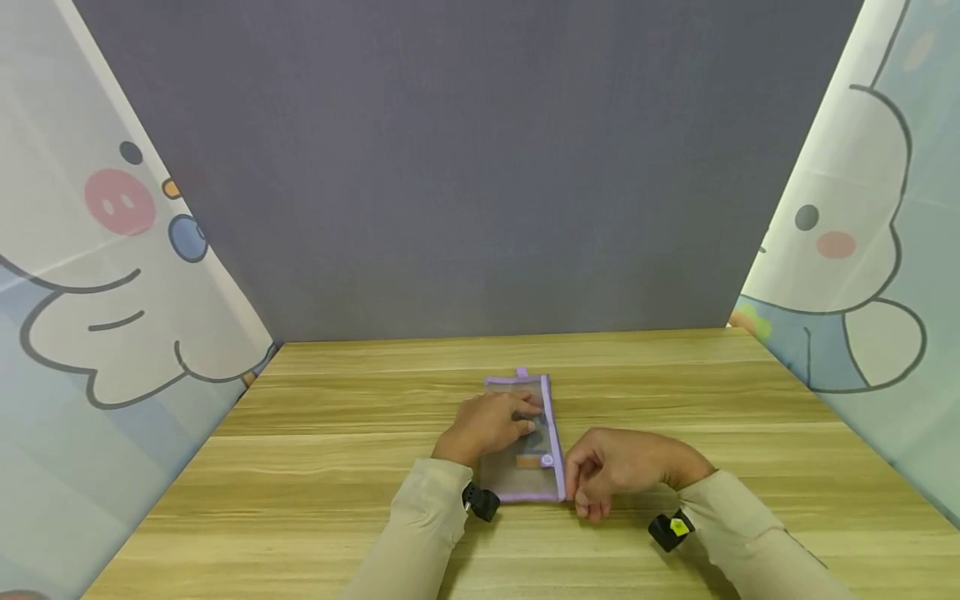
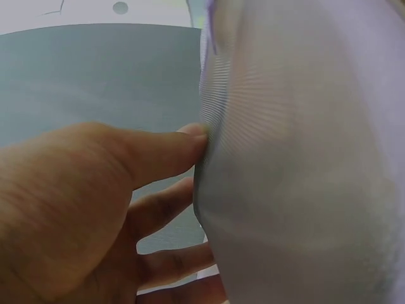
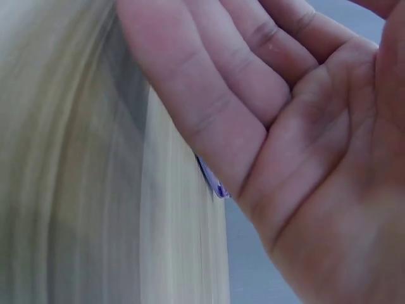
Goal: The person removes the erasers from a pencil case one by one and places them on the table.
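A mesh pouch with light purple edging lies flat on the wooden table. Its purple zip runs down the right side, and a round zip pull sits near the lower end. My left hand rests on the pouch, fingers spread towards the zip; in the left wrist view the thumb touches the mesh. Beside the pouch's lower right corner is my right hand, fingers bent downward. Its fingertips fall outside the right wrist view, so whether they pinch the corner is unclear.
A small tan-orange patch shows next to the zip pull. The wooden table meets a grey panel at the back. Curtains with cartoon prints hang at both sides. Each wrist wears a small black camera.
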`<state>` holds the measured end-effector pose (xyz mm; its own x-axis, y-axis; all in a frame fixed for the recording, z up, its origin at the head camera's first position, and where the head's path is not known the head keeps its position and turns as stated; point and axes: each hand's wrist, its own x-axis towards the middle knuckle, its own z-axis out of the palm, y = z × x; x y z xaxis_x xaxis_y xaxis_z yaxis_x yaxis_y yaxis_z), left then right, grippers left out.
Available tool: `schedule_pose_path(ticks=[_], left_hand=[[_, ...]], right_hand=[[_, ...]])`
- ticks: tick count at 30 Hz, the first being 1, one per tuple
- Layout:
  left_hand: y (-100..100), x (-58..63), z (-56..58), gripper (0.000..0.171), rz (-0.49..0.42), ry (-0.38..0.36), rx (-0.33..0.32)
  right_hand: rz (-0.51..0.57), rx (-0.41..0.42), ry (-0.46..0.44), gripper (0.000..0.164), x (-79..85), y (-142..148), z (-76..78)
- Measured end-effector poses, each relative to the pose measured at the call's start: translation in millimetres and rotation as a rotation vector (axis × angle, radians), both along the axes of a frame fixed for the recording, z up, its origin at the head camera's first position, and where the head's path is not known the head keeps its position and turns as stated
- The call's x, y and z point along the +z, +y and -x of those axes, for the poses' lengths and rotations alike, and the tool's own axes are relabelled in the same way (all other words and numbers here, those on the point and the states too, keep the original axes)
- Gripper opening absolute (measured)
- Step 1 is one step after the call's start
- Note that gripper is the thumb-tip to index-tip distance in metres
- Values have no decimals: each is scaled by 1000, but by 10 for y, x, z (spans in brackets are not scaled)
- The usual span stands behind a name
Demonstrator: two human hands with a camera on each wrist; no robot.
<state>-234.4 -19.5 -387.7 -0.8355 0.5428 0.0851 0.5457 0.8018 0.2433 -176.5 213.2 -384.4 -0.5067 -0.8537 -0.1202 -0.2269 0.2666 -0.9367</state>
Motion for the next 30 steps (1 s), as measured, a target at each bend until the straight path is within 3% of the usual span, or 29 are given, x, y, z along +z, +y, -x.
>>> schedule_pose_path(ticks=[18,30], left_hand=[[22,-11,2,39,-47,34,11],[25,-3,19,39,-78,51,1]], right_hand=[[-48,-30,95,14,0,17,19],[-53,-38,67,16,-14,24,24]])
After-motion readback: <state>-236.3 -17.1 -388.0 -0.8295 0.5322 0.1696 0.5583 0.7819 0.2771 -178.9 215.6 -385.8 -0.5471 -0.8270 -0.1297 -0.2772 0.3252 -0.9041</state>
